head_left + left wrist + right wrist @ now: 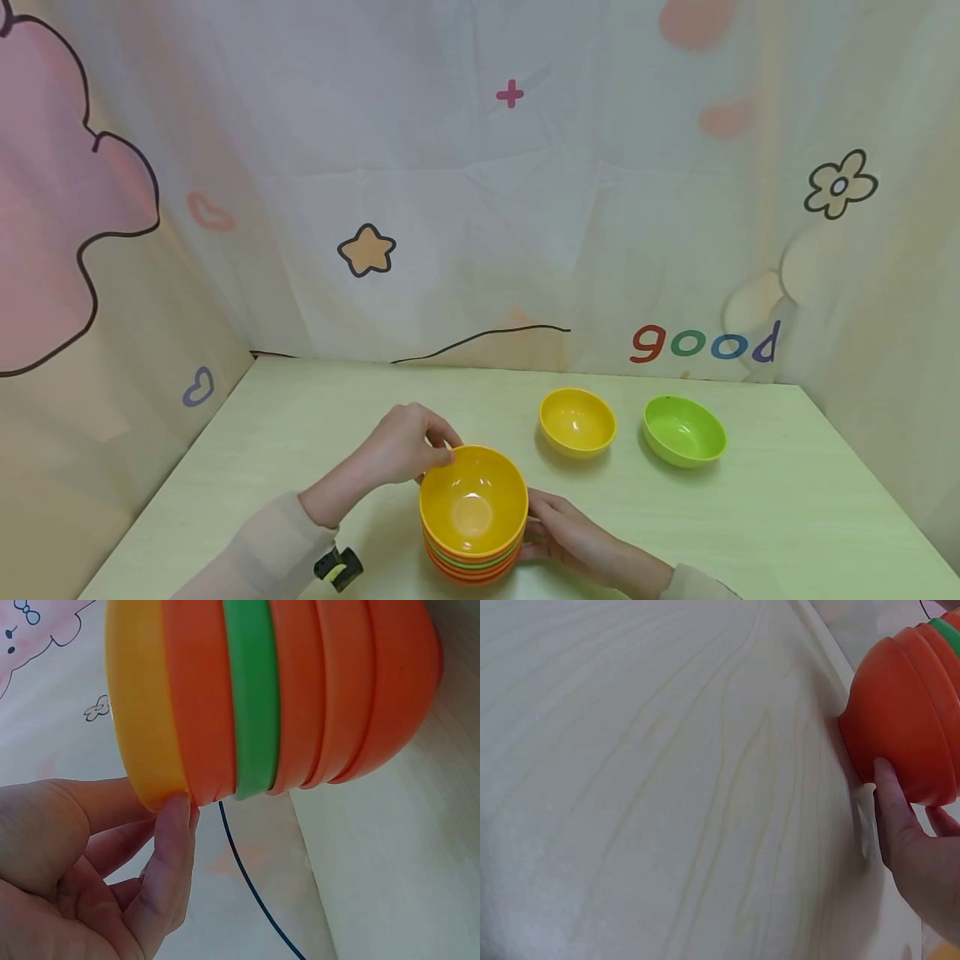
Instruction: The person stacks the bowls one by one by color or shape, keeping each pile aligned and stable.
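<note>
A stack of nested bowls, orange and green (253, 697) under a yellow bowl (474, 496) on top, stands near the table's front. My left hand (408, 446) pinches the yellow bowl's rim at its far left side, thumb and fingers on either side of the edge. In the left wrist view, the yellow rim still sits against the orange bowl (199, 705) beneath. Low on the right, my right hand (566, 533) holds the side of the stack, its fingers spread on the bottom orange bowl (892, 712). Part of that hand is hidden behind the stack.
Behind the stack to the right, another yellow bowl (577, 422) and a light green bowl (684, 431) stand apart on the pale table (300, 417). A printed curtain (450, 167) hangs along the back and sides of the table.
</note>
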Tool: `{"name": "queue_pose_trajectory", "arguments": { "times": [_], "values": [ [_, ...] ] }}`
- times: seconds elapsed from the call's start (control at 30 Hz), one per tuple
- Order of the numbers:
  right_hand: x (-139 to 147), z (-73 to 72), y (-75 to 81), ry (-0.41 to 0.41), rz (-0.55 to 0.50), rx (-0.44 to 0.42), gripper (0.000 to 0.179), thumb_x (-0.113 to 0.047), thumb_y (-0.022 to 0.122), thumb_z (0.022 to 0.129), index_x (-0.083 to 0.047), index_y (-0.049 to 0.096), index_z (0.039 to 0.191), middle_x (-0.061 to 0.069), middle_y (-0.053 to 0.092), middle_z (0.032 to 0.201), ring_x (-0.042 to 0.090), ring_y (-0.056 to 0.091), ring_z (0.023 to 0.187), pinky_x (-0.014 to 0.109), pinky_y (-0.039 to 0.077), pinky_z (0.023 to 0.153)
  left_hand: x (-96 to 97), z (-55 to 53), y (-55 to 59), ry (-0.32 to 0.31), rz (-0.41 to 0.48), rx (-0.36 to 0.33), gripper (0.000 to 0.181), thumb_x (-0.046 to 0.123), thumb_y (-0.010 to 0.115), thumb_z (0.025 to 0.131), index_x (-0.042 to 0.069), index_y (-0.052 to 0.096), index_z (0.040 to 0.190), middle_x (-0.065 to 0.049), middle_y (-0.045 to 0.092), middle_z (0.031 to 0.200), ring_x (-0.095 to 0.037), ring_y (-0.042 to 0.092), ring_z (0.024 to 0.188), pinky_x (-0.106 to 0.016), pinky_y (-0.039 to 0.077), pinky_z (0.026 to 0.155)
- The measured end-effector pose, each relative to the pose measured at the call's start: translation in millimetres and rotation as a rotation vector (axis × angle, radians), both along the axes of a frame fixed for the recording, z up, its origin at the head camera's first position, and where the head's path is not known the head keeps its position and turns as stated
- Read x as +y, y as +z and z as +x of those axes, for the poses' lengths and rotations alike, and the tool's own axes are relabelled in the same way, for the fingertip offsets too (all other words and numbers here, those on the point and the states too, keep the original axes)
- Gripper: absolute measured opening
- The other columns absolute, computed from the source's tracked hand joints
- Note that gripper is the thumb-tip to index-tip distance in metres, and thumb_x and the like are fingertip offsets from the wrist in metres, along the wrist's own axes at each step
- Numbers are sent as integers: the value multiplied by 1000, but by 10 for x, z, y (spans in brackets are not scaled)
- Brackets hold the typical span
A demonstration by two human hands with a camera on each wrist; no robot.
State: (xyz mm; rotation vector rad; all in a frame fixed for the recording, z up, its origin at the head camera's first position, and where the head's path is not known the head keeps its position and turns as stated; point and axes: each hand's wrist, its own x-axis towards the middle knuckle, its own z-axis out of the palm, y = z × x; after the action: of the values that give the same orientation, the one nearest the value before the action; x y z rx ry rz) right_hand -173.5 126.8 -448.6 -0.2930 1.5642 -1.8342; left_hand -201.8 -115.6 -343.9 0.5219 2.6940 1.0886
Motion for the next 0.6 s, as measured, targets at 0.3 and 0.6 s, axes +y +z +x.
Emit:
{"name": "queue_pose_trajectory", "arguments": {
  "times": [0.3,0.6],
  "values": [
    [0,7,0,3,-9,0,66,-45,39,96,3,30,140,17,49,133,21,57,109,37,51,88,1,2,-7,0,-1,2,10,6,69,80,9,73,88,-1,61,72,-12,56,52,-22,51,46],
    [5,2,-7,15,-25,11,64,-44,38,97,3,31,140,16,50,132,21,57,110,37,51,88,-1,12,0,2,-16,14,10,9,69,80,9,73,89,0,59,70,-12,55,52,-22,51,46]
  ]
}}
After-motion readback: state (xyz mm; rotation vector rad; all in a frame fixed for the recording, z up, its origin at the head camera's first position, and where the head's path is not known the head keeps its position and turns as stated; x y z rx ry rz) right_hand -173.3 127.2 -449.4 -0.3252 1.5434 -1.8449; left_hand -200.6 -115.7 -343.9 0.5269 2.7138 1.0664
